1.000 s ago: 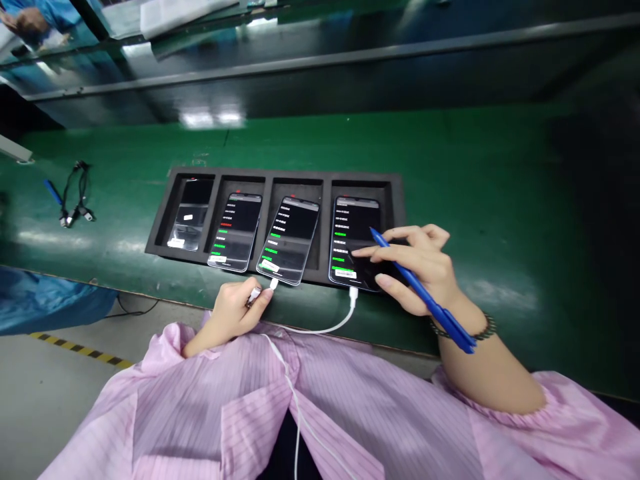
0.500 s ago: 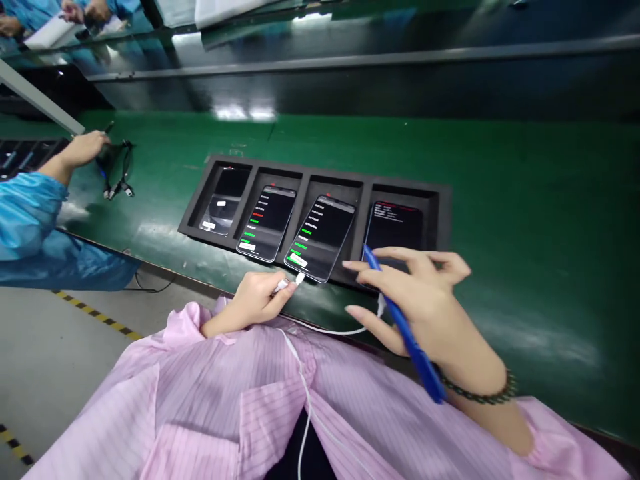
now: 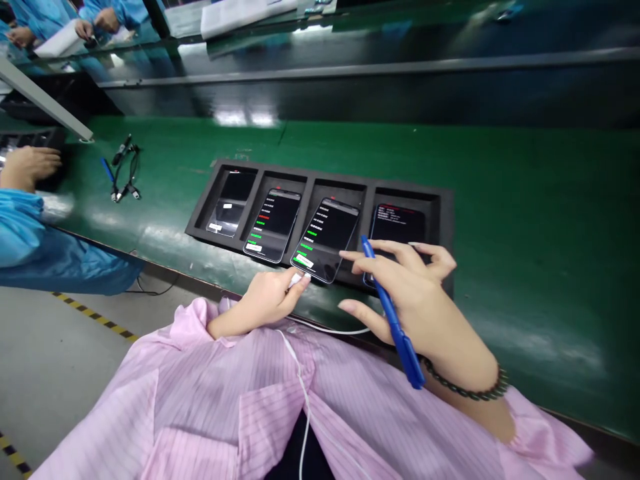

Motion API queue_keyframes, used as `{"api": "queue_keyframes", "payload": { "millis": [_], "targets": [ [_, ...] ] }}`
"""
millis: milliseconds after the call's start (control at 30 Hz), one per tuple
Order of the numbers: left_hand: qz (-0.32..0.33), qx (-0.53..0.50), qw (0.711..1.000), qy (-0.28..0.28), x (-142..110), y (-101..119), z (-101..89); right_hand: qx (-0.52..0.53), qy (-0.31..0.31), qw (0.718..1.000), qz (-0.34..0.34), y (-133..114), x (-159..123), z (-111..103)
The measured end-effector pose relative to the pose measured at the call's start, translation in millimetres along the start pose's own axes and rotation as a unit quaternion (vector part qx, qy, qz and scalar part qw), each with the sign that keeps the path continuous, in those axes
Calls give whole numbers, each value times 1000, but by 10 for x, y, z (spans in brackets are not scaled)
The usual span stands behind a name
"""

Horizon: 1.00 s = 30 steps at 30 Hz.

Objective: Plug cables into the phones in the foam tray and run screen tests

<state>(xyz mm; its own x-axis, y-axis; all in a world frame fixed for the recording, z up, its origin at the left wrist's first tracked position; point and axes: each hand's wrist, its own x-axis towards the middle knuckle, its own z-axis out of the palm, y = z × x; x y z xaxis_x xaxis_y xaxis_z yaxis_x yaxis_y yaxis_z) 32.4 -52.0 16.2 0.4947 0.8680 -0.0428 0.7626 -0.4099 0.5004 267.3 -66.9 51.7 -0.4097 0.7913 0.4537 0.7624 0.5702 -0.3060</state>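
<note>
A black foam tray (image 3: pixel 310 175) holds several smartphones side by side. My left hand (image 3: pixel 270 293) pinches the white plug of a charging cable (image 3: pixel 296 279) at the lower edge of a phone (image 3: pixel 327 233), second from the right. Whether the plug is fully seated is hidden by my fingers. A blue pen (image 3: pixel 395 320) rests in my right hand (image 3: pixel 420 293), between thumb and fingers that are spread. My right index fingertip is by that same phone's lower right edge. The rightmost phone (image 3: pixel 399 220), with red and white text, lies partly under this hand.
Left of the tray, another phone (image 3: pixel 273 223) shows a text list; the leftmost phone (image 3: pixel 233 200) is dark. Black cables (image 3: pixel 131 173) lie on the green bench (image 3: pixel 525 220). A co-worker's hand (image 3: pixel 33 163) is at another tray on the left. A white cable (image 3: pixel 303 400) hangs across my lap.
My left hand has brought the plug up against the phone's lower edge. My right hand has shifted slightly left with the pen. The co-worker's hand has moved left, away from the black cables.
</note>
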Motion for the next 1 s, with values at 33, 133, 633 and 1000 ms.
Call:
{"api": "queue_keyframes", "payload": {
  "millis": [33,133,633,1000],
  "targets": [
    [-10,26,999,-19,14,48,-24,0,11,1000,-2,9,-23,-19],
    [-34,99,992,-66,41,194,-90,-2,36,999,-2,24,-109,-66],
    [-134,135,979,-74,49,319,91,-40,86,995,3,-22,-421,-154],
    [-61,135,987,59,45,165,245,-62,127,990,25,-55,-657,-273]
  ]
}}
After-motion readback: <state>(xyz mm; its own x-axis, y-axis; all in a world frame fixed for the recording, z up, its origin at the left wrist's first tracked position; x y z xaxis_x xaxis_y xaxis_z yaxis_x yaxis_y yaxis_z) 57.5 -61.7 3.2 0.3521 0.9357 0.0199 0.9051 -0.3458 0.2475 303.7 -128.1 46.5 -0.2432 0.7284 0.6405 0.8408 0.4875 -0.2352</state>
